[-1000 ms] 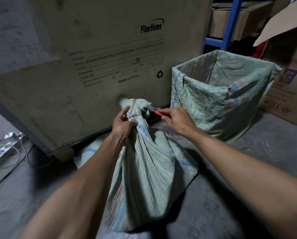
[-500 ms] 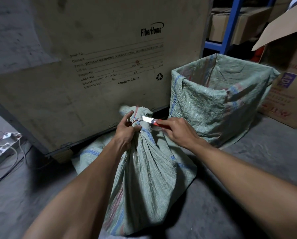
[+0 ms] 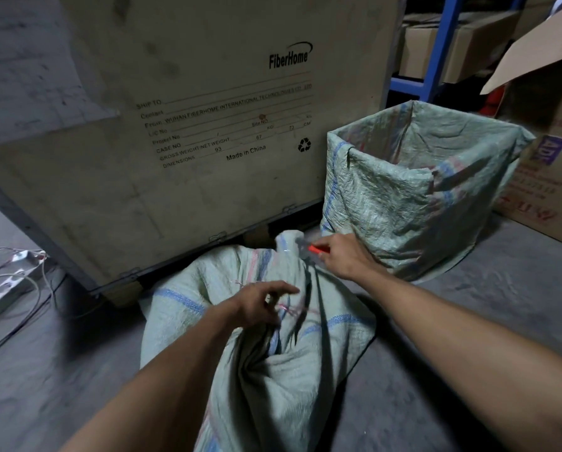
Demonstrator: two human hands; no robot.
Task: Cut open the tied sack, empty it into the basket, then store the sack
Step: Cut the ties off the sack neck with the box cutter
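**Head view: tie apparently cut, emptying still ahead**

Sack (image 3: 273,370) slumps on the floor just beside the basket (image 3: 387,197), pink string (image 3: 289,308) loose on it. Left hand (image 3: 260,305) spreads slack fingers over it; right hand (image 3: 341,256) grips the red cutter (image 3: 315,248). Emptying and storing remain.

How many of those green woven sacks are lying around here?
2. One sack slumps on the floor between the person's arms, its neck by the right hand; another stands open as the basket beside the crate. Others may be hidden.

Sack (image 3: 273,370) left of basket (image 3: 403,203)
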